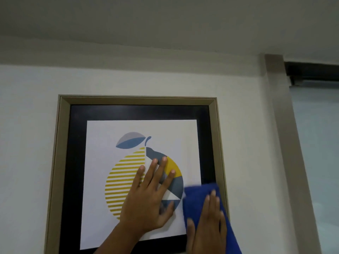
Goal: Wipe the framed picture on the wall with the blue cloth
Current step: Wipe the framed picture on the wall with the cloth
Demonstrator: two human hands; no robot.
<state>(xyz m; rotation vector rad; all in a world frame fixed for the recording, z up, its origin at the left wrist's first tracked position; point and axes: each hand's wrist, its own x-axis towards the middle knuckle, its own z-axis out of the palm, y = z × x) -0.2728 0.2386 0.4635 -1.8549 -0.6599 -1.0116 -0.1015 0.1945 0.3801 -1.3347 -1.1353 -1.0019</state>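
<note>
A pale wall (27,125) fills most of the view, with the ceiling (165,19) above it and a beige upright post (282,125) at the right. Beyond the post is a frosted glass panel (317,143) under a dark track (311,72).

The framed picture (139,100) hangs on the wall in the lower middle of the view, its bottom edge cut off by the view. It has a beige outer frame, a black inner border and a white print showing a round fruit, striped yellow on its left half and made of grey, blue and yellow blocks on its right, with a leaf on top.

The blue cloth (200,195) lies against the lower right part of the picture, covering the right edge of the white print, the black border and part of the beige frame there. Its tail hangs down past the bottom of the view.

The left hand (146,202) is flat on the print with fingers spread, holding nothing, over the right half of the fruit. The right hand (207,228) presses the cloth against the picture, palm down, fingers straight and close together, thumb at the cloth's left edge.
</note>
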